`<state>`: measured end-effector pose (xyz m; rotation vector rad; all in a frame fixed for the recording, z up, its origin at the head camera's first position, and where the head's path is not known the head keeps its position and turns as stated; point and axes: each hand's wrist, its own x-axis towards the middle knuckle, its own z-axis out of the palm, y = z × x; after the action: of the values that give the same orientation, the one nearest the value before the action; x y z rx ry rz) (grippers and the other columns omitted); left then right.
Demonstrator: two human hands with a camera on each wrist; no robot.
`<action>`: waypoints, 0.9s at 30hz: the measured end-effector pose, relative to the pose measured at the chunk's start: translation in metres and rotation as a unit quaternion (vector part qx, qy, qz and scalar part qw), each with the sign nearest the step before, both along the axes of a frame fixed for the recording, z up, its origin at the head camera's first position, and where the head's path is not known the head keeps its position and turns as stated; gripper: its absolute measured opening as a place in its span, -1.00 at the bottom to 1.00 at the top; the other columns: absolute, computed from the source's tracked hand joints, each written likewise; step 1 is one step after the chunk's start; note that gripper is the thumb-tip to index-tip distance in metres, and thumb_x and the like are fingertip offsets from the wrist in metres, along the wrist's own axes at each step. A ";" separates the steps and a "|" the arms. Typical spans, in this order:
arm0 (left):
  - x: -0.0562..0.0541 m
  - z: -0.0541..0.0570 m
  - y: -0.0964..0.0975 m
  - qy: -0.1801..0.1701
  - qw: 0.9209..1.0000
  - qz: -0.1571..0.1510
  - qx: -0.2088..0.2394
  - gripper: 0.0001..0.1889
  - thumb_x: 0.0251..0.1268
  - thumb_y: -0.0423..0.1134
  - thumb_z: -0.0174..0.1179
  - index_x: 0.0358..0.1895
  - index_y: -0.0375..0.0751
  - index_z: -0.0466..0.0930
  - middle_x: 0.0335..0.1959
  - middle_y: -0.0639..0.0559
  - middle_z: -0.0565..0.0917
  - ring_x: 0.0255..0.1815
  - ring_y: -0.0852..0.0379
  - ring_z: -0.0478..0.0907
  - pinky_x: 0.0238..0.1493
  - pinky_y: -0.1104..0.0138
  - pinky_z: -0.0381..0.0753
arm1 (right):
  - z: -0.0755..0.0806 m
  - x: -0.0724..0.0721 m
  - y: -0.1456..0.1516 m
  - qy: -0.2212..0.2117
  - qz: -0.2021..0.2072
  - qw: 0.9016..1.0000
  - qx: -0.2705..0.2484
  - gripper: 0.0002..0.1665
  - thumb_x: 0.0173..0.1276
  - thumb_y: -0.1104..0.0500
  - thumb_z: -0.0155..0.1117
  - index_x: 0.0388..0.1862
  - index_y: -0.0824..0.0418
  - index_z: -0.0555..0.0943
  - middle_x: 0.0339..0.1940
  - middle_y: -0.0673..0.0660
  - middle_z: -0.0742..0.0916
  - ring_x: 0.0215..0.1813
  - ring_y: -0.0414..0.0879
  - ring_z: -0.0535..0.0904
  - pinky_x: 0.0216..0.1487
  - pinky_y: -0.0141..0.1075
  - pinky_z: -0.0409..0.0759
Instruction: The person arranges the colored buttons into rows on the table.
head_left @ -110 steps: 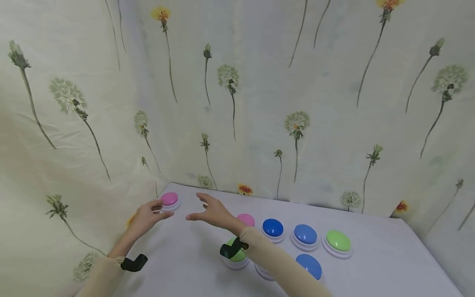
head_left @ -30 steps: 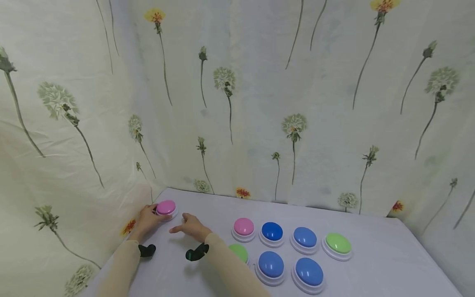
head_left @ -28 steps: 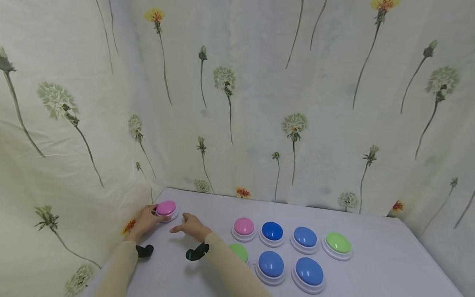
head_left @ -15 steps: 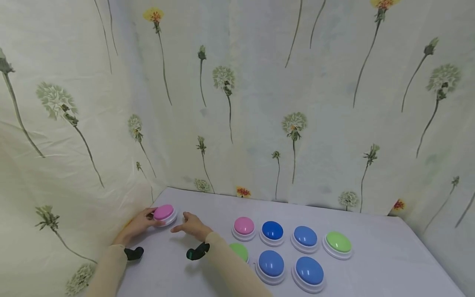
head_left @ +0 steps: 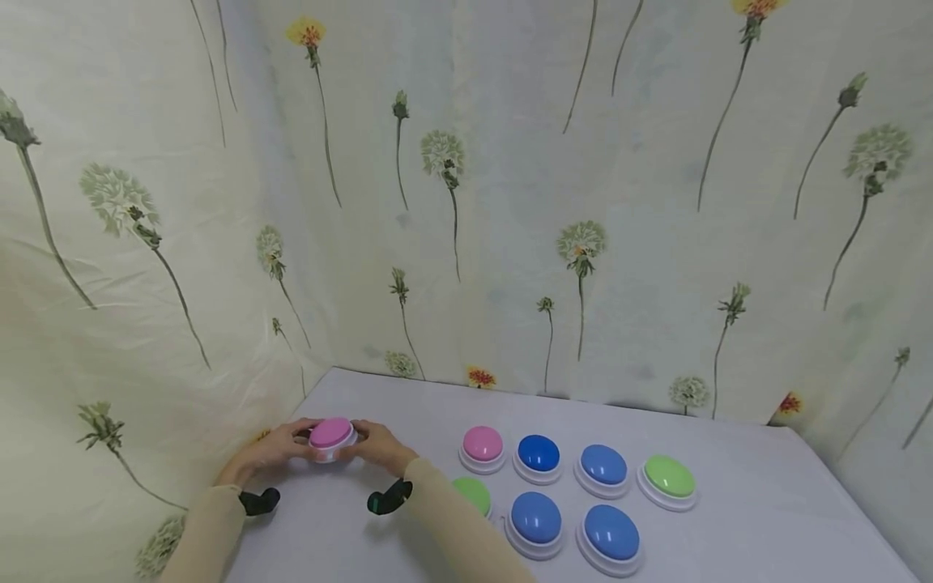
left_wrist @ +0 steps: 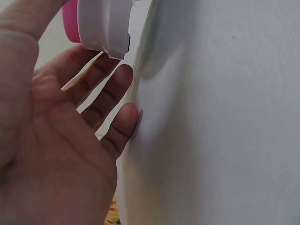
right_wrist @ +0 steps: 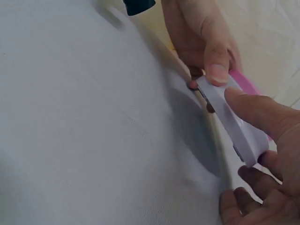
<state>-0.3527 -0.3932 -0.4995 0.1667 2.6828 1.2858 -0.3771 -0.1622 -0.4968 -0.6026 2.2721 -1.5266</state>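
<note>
A round pink push button (head_left: 330, 433) with a white base is held between both hands at the left side of the table. My left hand (head_left: 271, 450) pinches it from the left, thumb on the near side of the base. From the other side my right hand (head_left: 381, 448) grips the base with thumb and fingers. In the right wrist view the button's white base (right_wrist: 234, 119) is tilted and raised off the cloth, with a shadow under it. The left wrist view shows only part of the base (left_wrist: 105, 23), at the top, against the left fingertips.
To the right stand a second pink button (head_left: 483, 444), a dark blue one (head_left: 538, 453), several lighter blue ones (head_left: 535, 518) and a green one (head_left: 669, 476). Another green button (head_left: 472, 494) is partly behind the right sleeve. A flowered curtain (head_left: 503, 202) hangs behind the white table (head_left: 736, 518).
The left hand has taken hold of the pink button and brought it nearer and slightly right. The right hand, earlier apart from it, now grips its right side.
</note>
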 end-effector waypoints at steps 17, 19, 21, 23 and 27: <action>0.005 0.004 0.001 -0.008 0.998 -0.045 0.045 -0.27 0.12 -0.08 0.36 0.37 -0.21 0.33 0.35 -0.20 0.38 0.33 -0.16 0.30 0.29 -0.11 0.34 | -0.002 0.002 0.000 0.077 -0.008 0.997 0.030 -0.24 -0.02 0.01 0.56 0.20 0.17 0.57 0.12 0.05 0.69 0.15 -0.11 0.56 0.20 -0.18 0.53; 0.006 0.007 0.002 0.008 0.997 -0.061 0.045 -0.28 0.12 -0.10 0.36 0.35 -0.24 0.34 0.32 -0.22 0.41 0.30 -0.13 0.35 0.26 0.00 0.40 | 0.001 0.001 0.002 0.098 -0.001 0.994 0.039 -0.25 -0.01 -0.02 0.55 0.18 0.17 0.58 0.07 0.04 0.71 0.10 -0.15 0.59 0.15 -0.23 0.55; 0.007 0.013 0.003 0.028 0.995 -0.080 0.047 -0.31 0.11 -0.14 0.36 0.32 -0.27 0.36 0.28 -0.23 0.44 0.26 -0.11 0.38 0.21 0.11 0.44 | 0.005 0.000 0.006 0.120 0.007 0.992 0.046 -0.27 -0.01 -0.05 0.55 0.16 0.18 0.59 0.01 0.02 0.73 0.01 -0.20 0.60 0.06 -0.30 0.57; 0.008 0.019 0.005 0.045 0.993 -0.094 0.052 -0.33 0.10 -0.17 0.37 0.30 -0.27 0.38 0.24 -0.23 0.46 0.23 -0.09 0.41 0.16 0.20 0.46 | 0.011 -0.001 0.010 0.140 0.015 0.989 0.048 -0.28 0.00 -0.06 0.54 0.14 0.18 0.59 -0.04 0.00 0.73 -0.06 -0.24 0.59 -0.02 -0.36 0.58; 0.011 0.032 0.011 0.061 0.991 -0.108 0.056 -0.33 0.09 -0.21 0.37 0.30 -0.28 0.36 0.22 -0.23 0.44 0.20 -0.08 0.42 0.09 0.25 0.50 | 0.023 -0.001 0.020 0.159 0.031 0.986 0.041 -0.25 -0.01 -0.10 0.55 0.15 0.17 0.58 -0.04 -0.02 0.72 -0.07 -0.28 0.59 -0.06 -0.41 0.57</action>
<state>-0.3413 -0.3823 -0.4670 0.5512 2.5999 1.3986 -0.3779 -0.1418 -0.4735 -0.9421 2.5060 -1.3825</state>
